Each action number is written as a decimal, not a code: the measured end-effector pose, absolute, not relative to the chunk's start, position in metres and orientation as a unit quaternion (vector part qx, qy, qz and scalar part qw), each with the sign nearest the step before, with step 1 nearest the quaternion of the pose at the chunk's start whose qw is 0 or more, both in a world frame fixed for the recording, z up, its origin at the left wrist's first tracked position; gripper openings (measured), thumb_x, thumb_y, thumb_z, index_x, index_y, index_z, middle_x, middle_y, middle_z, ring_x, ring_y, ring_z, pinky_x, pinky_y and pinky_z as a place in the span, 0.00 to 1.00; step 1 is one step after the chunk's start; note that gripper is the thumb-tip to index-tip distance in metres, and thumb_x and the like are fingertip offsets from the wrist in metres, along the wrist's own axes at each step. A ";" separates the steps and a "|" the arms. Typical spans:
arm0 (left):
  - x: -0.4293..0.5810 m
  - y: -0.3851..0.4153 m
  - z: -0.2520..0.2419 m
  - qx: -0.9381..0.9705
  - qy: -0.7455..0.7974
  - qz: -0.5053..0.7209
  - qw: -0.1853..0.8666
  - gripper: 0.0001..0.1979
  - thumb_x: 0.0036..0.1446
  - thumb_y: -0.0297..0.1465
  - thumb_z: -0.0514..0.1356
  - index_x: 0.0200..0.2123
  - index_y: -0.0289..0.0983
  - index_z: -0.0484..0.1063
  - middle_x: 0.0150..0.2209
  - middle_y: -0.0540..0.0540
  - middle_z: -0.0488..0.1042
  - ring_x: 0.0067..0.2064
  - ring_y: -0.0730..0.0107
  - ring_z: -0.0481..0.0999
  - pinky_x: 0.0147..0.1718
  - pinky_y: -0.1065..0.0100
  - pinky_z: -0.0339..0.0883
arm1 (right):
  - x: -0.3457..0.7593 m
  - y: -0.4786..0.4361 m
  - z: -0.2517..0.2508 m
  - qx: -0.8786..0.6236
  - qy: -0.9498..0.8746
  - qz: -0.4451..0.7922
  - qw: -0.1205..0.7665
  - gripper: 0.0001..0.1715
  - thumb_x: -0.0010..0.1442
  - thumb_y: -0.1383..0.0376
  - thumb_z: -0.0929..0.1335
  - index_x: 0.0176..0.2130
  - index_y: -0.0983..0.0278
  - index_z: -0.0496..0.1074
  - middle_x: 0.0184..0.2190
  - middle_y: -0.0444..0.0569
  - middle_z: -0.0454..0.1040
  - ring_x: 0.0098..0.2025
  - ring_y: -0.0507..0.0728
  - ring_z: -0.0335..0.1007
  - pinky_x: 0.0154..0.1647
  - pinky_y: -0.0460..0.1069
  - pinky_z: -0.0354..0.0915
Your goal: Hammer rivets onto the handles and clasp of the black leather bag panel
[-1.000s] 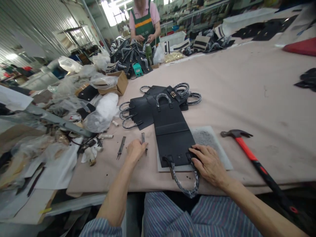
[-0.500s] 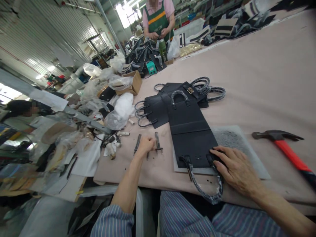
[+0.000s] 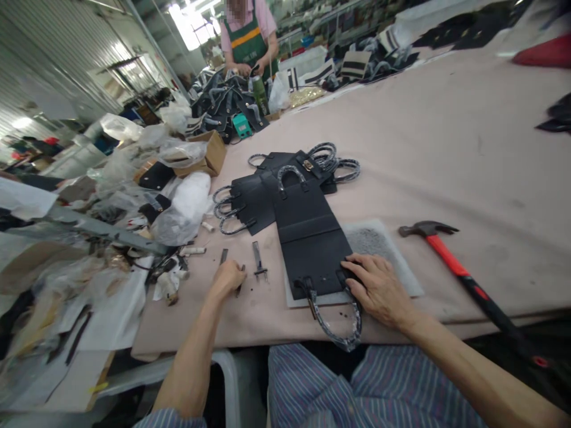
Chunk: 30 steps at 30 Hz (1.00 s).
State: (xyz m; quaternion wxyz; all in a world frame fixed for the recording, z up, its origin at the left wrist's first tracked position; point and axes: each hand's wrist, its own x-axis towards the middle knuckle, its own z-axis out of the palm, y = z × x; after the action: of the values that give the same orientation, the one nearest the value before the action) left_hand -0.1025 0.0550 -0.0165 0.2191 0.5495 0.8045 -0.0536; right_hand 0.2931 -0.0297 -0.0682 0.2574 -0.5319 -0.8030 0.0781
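My left hand is closed, its fingertips at a slim dark metal tool over the table. Close by lie a flat metal tool, partly behind the hand, and a pronged metal tool. My right hand lies with fingers extended on the lower right corner of a black bag panel, covering part of a handle tab. This panel rests partly on a pale board. Its plastic-wrapped handle hangs toward me at the table edge; another handle stands at the far end.
A claw hammer with a red and black grip lies right of the board. Beyond the panel are stacked black bag pieces with wrapped handles. Plastic bags and a cardboard box crowd the left. Across the table stands a person in a green apron.
The view has swung right, so the scene sits further left. My left hand has shifted left and nearer me, uncovering the pronged tool. My right hand stays on the panel corner.
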 end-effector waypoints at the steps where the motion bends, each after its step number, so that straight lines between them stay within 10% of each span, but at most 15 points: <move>1: -0.101 0.055 -0.013 0.556 0.800 -0.046 0.219 0.09 0.53 0.29 0.63 0.22 0.37 0.70 0.24 0.41 0.79 0.37 0.54 0.83 0.35 0.65 0.72 | 0.293 -0.030 -0.067 -0.533 -0.802 0.079 0.257 0.21 0.70 0.59 0.63 0.56 0.63 0.73 0.57 0.55 0.71 0.57 0.65 0.65 0.61 0.63 0.59; 5: -0.076 0.044 0.000 0.531 0.772 0.145 0.317 0.11 0.64 0.35 0.52 0.33 0.37 0.68 0.30 0.44 0.80 0.30 0.63 0.83 0.29 0.68 0.75 | 0.291 -0.030 -0.064 -0.536 -0.801 0.075 0.258 0.19 0.69 0.61 0.63 0.56 0.64 0.73 0.57 0.55 0.71 0.57 0.65 0.64 0.62 0.63 0.57; 10: 0.011 0.017 -0.011 0.459 0.609 0.433 0.480 0.17 0.58 0.44 0.63 0.38 0.36 0.68 0.32 0.46 0.80 0.31 0.65 0.83 0.29 0.69 0.77 | 0.290 -0.031 -0.060 -0.539 -0.798 0.072 0.258 0.19 0.68 0.62 0.64 0.55 0.63 0.73 0.56 0.55 0.71 0.57 0.66 0.64 0.63 0.63 0.56; 30: 0.077 -0.004 -0.048 0.498 0.492 0.500 0.510 0.10 0.60 0.35 0.66 0.39 0.37 0.69 0.36 0.46 0.81 0.39 0.64 0.85 0.44 0.61 0.79 | 0.290 -0.030 -0.056 -0.547 -0.791 0.087 0.259 0.19 0.67 0.62 0.65 0.56 0.62 0.73 0.56 0.54 0.72 0.57 0.66 0.64 0.64 0.65 0.54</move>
State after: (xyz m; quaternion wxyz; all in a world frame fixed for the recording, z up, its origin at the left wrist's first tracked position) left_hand 0.0768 -0.0040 -0.0482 0.5097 0.4981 0.4921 0.4999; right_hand 0.2900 -0.0305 -0.0562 0.2591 -0.5473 -0.7910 0.0875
